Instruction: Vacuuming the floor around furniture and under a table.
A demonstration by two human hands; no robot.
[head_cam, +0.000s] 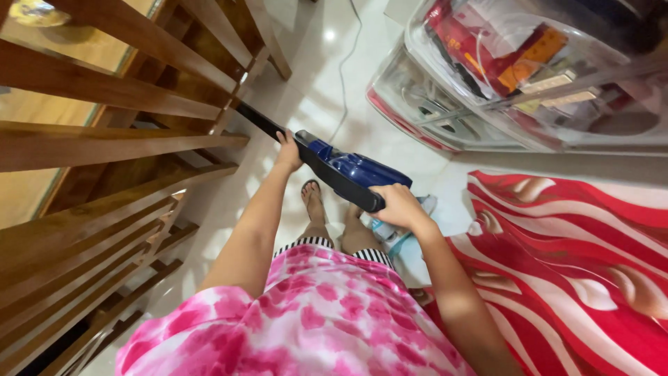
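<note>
The person is standing over a blue handheld vacuum (348, 174), holding it w/ both hands. Its long axis is running diagonally, from the handle end near the person's waist up and away toward the wooden slatted furniture (125, 139), w/ the dark nozzle tube (261, 118) poking in under the lowest slats. The right hand (396, 207) is wrapping shut round the rear grip, the nearer hand to the body. The left hand (289, 150) is sitting further fwd, fingers curled on the body of the vacuum where the tube starts; how tightly it's gripping I can't tell from here.

Rel. to the vacuum: bare feet (313, 202) are showing just below it on the white tiled floor (313, 83). A red-and-white patterned mat (577, 244) is lying to its right, touching nothing of the vacuum itself. Clear plastic storage boxes (529, 76), full of mixed packets, are stacked beyond and right of it. A thin white cable (343, 76) is trailing across the floor past the nozzle side. A light blue item (390, 233) is lying under the handle end, unclear what. The wooden slats are crowding the tube closely on the left.
</note>
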